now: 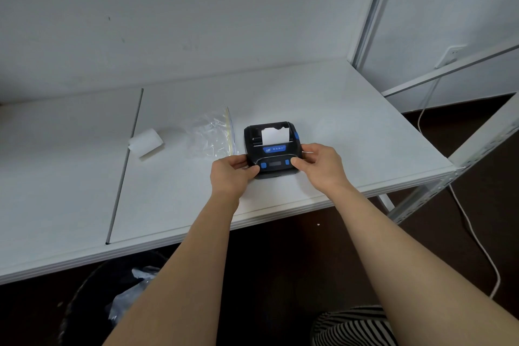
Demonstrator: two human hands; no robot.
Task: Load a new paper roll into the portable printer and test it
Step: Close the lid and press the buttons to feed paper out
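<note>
Both hands grip the portable printer [271,149] from its near corners: the left hand [233,174] closes on the near-left corner with its thumb beside a blue button, and the right hand [320,167] closes on the near-right corner with its thumb at the other blue button. The printer sits on the white table [351,132], near its front edge, with a strip of white paper [274,134] standing up from its slot. Just left of the printer lies an empty-looking clear zip bag [214,135]. Further left rests a white paper roll [146,143], well apart from the hands. A white wall rises behind the table, and a white metal shelf frame [477,146] stands at the right.
</note>
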